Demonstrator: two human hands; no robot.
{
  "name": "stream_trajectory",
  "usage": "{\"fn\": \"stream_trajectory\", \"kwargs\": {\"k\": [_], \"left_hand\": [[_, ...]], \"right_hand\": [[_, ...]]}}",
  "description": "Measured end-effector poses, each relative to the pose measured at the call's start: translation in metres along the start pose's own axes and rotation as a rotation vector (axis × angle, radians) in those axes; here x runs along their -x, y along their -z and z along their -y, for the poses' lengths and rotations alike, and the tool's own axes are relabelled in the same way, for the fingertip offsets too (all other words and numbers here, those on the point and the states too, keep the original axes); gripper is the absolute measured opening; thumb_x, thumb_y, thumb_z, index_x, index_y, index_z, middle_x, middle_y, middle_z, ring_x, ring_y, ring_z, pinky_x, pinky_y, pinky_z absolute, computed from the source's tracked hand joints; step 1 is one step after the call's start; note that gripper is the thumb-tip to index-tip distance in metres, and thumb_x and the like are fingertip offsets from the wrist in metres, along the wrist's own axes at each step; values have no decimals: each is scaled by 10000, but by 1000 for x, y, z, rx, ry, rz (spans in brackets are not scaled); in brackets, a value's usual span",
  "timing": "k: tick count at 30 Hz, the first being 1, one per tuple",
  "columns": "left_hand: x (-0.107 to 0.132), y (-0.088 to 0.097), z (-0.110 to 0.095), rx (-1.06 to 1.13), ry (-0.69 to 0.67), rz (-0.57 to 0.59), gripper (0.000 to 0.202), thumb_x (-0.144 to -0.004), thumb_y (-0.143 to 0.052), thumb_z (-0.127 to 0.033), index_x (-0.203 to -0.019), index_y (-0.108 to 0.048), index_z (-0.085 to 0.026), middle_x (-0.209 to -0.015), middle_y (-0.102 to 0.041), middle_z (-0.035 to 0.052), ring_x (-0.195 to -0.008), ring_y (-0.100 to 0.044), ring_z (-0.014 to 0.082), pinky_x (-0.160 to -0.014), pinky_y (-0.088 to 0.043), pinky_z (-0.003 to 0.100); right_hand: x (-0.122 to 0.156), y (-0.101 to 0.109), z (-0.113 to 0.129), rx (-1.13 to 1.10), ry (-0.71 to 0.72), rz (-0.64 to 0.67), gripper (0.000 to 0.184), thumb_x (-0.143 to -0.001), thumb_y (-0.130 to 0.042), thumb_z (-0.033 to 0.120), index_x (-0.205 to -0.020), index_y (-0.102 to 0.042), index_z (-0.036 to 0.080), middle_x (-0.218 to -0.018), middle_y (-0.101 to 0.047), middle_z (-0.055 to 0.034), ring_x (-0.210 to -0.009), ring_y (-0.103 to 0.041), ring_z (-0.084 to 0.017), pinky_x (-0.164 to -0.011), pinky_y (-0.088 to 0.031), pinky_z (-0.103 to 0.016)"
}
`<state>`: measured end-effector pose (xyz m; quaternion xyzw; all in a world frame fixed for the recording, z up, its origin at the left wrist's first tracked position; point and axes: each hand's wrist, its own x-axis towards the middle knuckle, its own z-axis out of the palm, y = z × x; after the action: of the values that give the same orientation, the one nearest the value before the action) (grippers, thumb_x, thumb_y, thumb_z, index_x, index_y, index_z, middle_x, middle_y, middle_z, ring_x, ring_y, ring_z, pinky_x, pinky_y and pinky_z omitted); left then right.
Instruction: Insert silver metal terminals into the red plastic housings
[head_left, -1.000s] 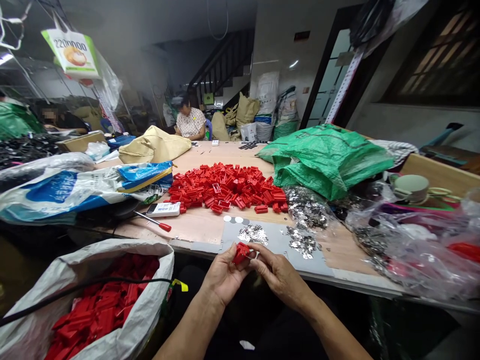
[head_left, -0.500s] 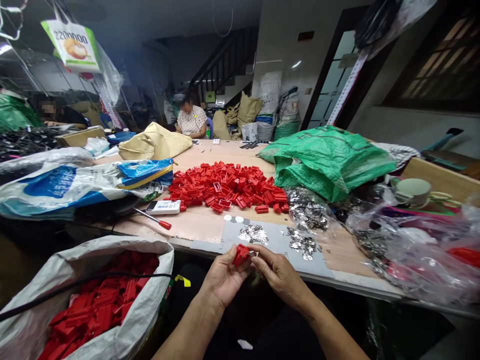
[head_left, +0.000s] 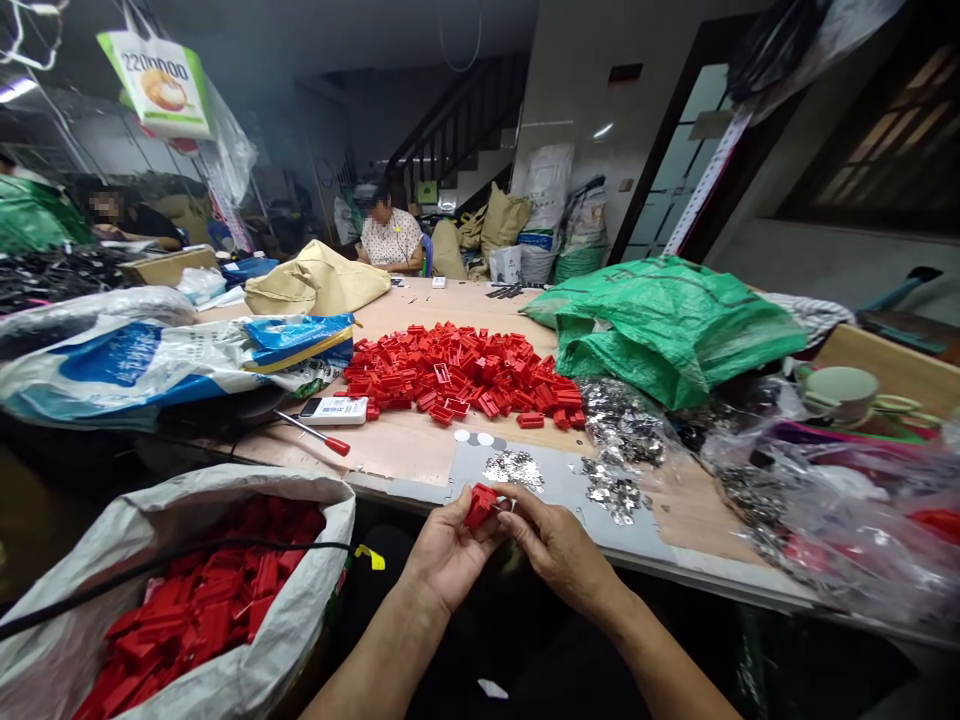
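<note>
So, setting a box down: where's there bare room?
Bare board shows between the red plastic parts and the grey sheet, right of the red-handled screwdriver, and a strip between that sheet and the clear bag. It's crowded around the silver pieces and green sack.

From here, my head camera has swung slightly left since the earlier frames: the pile of red plastic parts (head_left: 461, 375), the red-handled screwdriver (head_left: 315, 433) and the seated co-worker (head_left: 390, 238) all sit further right in view, while the hanging printed sign (head_left: 157, 90) and white woven sack (head_left: 225, 482) ride higher.
</note>
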<state>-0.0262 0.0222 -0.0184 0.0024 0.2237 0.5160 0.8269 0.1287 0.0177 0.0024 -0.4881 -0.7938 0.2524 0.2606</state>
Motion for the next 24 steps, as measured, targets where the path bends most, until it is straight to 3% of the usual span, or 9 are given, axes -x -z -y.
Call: {"fn": "stream_trajectory", "kwargs": {"k": [4, 9, 12, 15, 18, 22, 24], "left_hand": [[1, 0, 1, 4, -25, -11, 194, -892, -507, -163, -825, -646, -46, -795, -717, 122, -737, -697, 186, -865, -514, 360], [1, 2, 4, -20, 2, 9, 200, -886, -524, -187, -835, -646, -38, -807, -719, 144, -779, -700, 211, -917, -485, 404], [-2, 6, 3, -27, -17, 8, 176, -877, -542, -188, -832, -643, -51, -811, -712, 132, -761, -692, 198, -868, -507, 380], [-6, 12, 3, -23, -77, -4, 89, -842, -580, -135, -793, -631, -80, -766, -691, 89, -712, -669, 161, -726, -528, 288], [-8, 17, 4, 4, -68, 8, 71, -816, -620, -162, -781, -625, -100, -736, -672, 64, -672, -651, 144, -669, -519, 260], [-9, 23, -1, 90, -83, 128, 236, -856, -562, -353, -882, -646, -134, -927, -680, 97, -915, -650, 189, -861, -498, 312], [-11, 29, -4, -29, -157, 89, 295, -867, -515, -414, -929, -656, -162, -1011, -667, 107, -1028, -619, 212, -936, -462, 329]], "right_hand": [[-3, -5, 1, -55, -11, -55, 303, -940, -400, 370, -1162, -569, 251, -925, -696, -53, -820, -654, -211, -725, -483, -301], [-9, -7, 1, -297, -68, -99, 376, -949, -340, 448, -881, -615, 202, -666, -586, 2, -619, -558, -140, -591, -457, -234], [-10, -8, 1, -365, -74, -51, 323, -941, -376, 437, -956, -593, 199, -696, -581, 6, -635, -539, -132, -588, -445, -230], [-9, -11, 2, -348, -64, -7, 244, -878, -528, 392, -1045, -540, 215, -718, -580, 24, -637, -519, -130, -590, -427, -229], [-12, -16, 3, -272, -50, -12, 174, -836, -589, 346, -942, -541, 217, -689, -546, 38, -605, -474, -120, -557, -392, -220], [-29, -23, 22, -211, 24, -40, 139, -849, -568, 343, -896, -549, 213, -744, -580, 19, -636, -506, -125, -592, -406, -227], [-44, -33, 42, -193, 65, -59, 164, -850, -565, 355, -939, -549, 217, -769, -602, 9, -655, -534, -134, -621, -425, -238]]}}
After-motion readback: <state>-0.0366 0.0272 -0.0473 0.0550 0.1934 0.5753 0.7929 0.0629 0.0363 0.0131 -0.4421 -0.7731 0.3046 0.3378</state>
